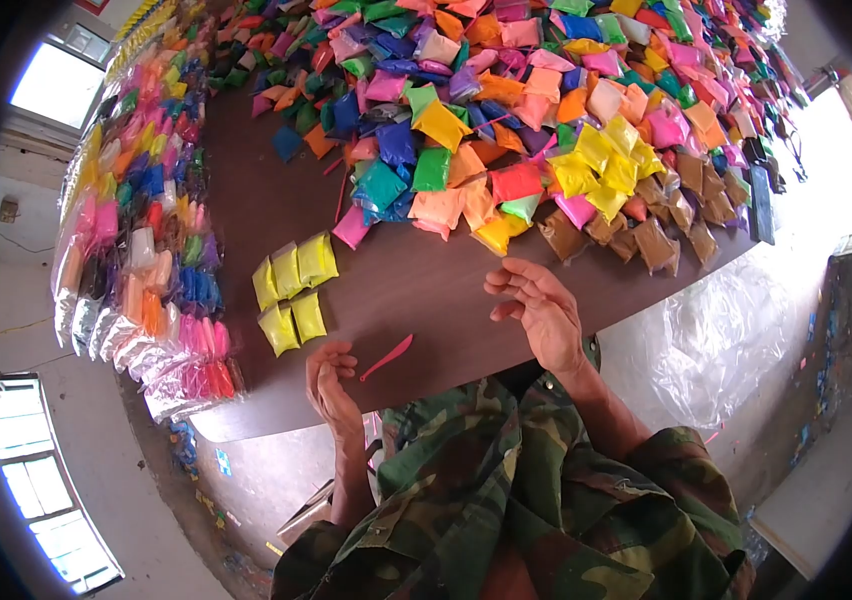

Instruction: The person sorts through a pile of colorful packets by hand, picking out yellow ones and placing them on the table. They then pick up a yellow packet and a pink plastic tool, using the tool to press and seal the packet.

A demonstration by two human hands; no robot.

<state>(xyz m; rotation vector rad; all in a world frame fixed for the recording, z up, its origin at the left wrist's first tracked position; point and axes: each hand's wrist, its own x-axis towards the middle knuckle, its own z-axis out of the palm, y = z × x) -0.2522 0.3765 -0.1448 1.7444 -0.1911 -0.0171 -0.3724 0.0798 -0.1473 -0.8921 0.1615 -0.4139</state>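
My left hand [334,388] is over the table's front edge with its fingers loosely bent and apart, and nothing shows in it. Just right of it lies a pink plastic knife [387,358]. Above that hand, several yellow-green packets [287,267] lie flat in two short rows. My right hand [542,315] hovers over the tabletop, fingers apart and slightly curled, holding nothing visible. Its fingertips are close to a yellow-orange packet [493,234] at the near edge of a large heap of colored packets [436,128].
Clear bags of colored packets [136,240] line the left side of the brown table [386,280]. Yellow packets [601,165] and brown packets [656,243] lie at the heap's right. Clear plastic sheeting [711,350] is beyond the table's right front edge.
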